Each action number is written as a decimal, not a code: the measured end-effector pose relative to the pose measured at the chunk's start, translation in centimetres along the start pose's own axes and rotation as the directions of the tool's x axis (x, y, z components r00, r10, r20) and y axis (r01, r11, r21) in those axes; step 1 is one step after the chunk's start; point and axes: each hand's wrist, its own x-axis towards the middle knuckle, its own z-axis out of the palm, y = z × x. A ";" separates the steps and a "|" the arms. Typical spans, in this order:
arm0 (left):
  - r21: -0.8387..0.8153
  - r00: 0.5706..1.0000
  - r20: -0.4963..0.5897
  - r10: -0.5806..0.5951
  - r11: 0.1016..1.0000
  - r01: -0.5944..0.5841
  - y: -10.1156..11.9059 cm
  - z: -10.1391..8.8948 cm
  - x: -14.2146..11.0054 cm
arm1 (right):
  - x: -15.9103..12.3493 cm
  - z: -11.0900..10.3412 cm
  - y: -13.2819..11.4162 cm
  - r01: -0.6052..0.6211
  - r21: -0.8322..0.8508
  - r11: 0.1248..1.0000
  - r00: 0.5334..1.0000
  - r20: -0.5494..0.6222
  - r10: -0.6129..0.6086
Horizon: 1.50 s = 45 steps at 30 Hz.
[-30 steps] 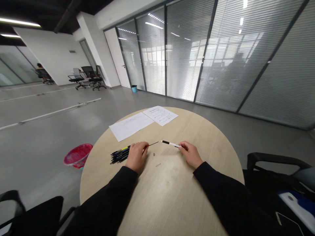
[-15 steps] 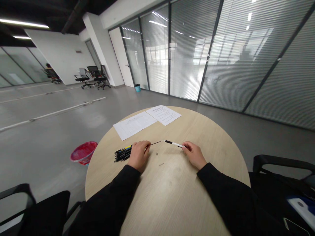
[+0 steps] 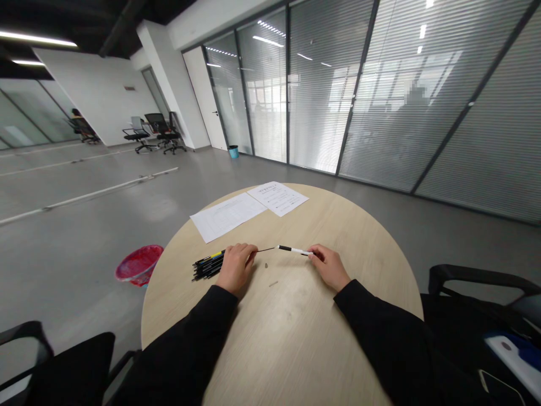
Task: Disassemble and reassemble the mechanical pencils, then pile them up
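Fingers of your L hand pinched on thin dark rod, R hand likewise on black-and-white barrel; ends face, just apart over counter, prob. to line up. 2 small parts + pen bundle close by, prob. for reach.

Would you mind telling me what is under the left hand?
Pens reach the left hand from one side, and a thin rod juts out the other. The pens' other ends and whatever lies directly beneath are covered and cannot be seen.
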 end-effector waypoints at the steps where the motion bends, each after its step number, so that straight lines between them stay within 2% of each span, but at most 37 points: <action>1: 0.003 1.000 0.001 0.003 1.000 -0.003 0.0 -0.1 0.0 | 0.0 -0.1 -0.1 0.012 -0.015 1.000 1.000 0.006 -0.012; 5: -0.027 0.999 0.024 0.032 0.999 -0.032 0.4 -0.2 0.2 | -0.2 -0.2 -0.6 0.054 -0.064 0.996 0.998 0.034 -0.052; 10: -0.201 0.995 0.046 0.084 0.977 -0.074 1.6 0.0 0.3 | -0.5 0.1 -0.8 0.085 -0.111 0.990 0.993 0.086 -0.075; 17: -0.390 0.997 0.071 0.023 0.921 0.007 2.6 0.8 0.0 | -0.8 0.5 -0.4 0.182 -0.123 0.976 0.956 0.253 -0.147; 25: -0.358 0.999 0.014 -0.053 0.932 0.054 1.8 0.8 -0.3 | -0.9 0.1 -0.7 0.160 -0.097 0.982 0.971 0.197 -0.138; 32: -0.367 1.000 0.022 0.020 0.930 -0.010 2.5 0.2 -0.1 | -0.9 0.2 -0.3 0.176 -0.106 0.979 0.967 0.207 -0.151; 45: -0.441 1.000 0.026 -0.001 0.897 0.012 2.8 0.4 -0.1 | -0.9 0.0 -0.6 0.195 -0.109 0.975 0.964 0.205 -0.170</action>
